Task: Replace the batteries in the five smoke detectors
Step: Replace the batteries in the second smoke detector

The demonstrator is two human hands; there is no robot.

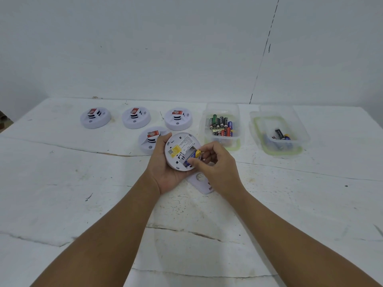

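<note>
Currently a smoke detector (pixel 179 151) is cradled upside down in the left hand (pixel 165 166), whose grip is curled round its rim, while a blue and yellow battery (pixel 193 155) is pinched by the right hand (pixel 215 164) at the open compartment, half in and half out. If the battery is tilted or reversed, the contacts could be bent or the cell dropped. Four other detectors (pixel 136 118) are set on the scuffed, cracked white tabletop (pixel 62 183), beside two clear tubs (pixel 222 125) of batteries, before a plain pale wall (pixel 145 48).
</note>
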